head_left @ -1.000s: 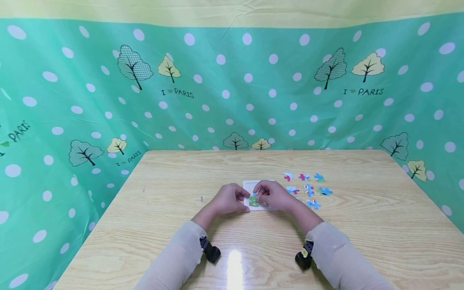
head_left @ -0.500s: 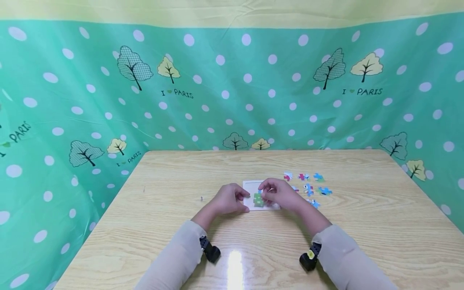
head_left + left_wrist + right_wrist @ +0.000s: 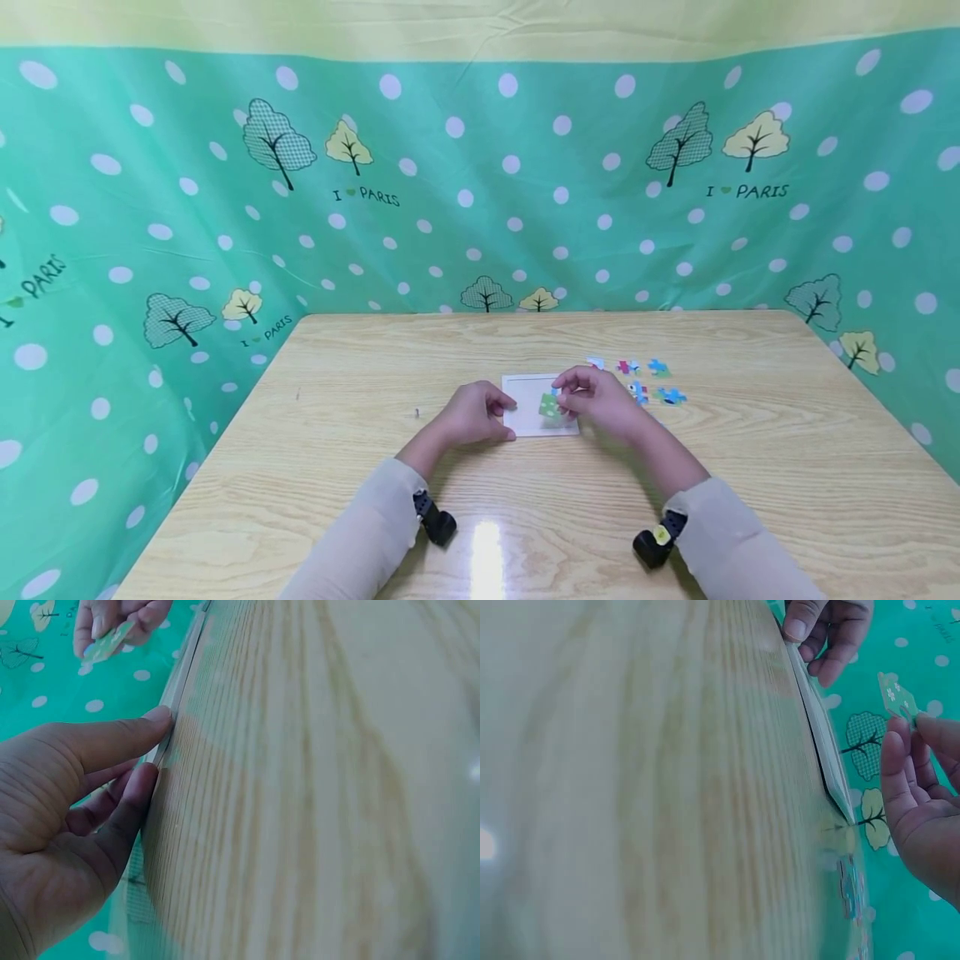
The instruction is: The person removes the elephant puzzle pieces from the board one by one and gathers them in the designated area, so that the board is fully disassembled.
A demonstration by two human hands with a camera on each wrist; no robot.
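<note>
A white puzzle tray (image 3: 527, 389) with a raised rim lies flat at the middle of the table. My left hand (image 3: 474, 412) holds its left edge between thumb and fingers, as the left wrist view also shows the hand (image 3: 75, 802). Above the tray's right part, my right hand (image 3: 602, 403) pinches a green jigsaw piece (image 3: 550, 406) patterned with pale flowers. In the right wrist view, this piece (image 3: 897, 697) stands tilted between thumb and fingertips, raised off the tray (image 3: 819, 724).
Several loose jigsaw pieces (image 3: 671, 396) in blue, red and green lie right of the tray, some hidden behind my right hand. A tiny object (image 3: 417, 412) sits to the left on the wooden table (image 3: 360, 358). A green dotted curtain (image 3: 420, 250) hangs behind.
My right hand has moved right and lifted the green jigsaw piece from the tray's left part to over its right part. The left hand stays at the tray's edge.
</note>
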